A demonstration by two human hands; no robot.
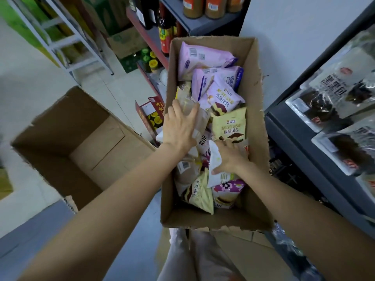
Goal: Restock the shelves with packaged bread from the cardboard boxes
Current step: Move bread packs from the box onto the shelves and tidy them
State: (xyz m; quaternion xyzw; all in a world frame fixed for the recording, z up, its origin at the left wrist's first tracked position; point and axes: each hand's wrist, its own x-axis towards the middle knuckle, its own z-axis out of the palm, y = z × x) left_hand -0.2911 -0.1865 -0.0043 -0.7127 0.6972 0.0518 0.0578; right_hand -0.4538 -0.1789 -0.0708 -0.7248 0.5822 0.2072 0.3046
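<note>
An open cardboard box (pixel 256 126) in front of me holds several bread packages: purple ones (pixel 203 57) at the far end, yellow mousse-bread packs (pixel 229 126) in the middle and more near me. My left hand (pixel 179 126) lies spread on a clear bread package (pixel 189 105) along the box's left side, fingers fairly straight. My right hand (pixel 230 157) is deeper in the box. It grips a white bread package (pixel 215 175), with the thumb on its face and the fingertips tucked under a yellow pack.
A second, empty cardboard box (pixel 81 151) stands open on the floor to the left. A dark shelf (pixel 288 130) at the right carries dark bread packages (pixel 332 94). Shelves with sauce bottles (pixel 165 35) and jars rise behind the box. A metal frame (pixel 67 43) stands at the upper left.
</note>
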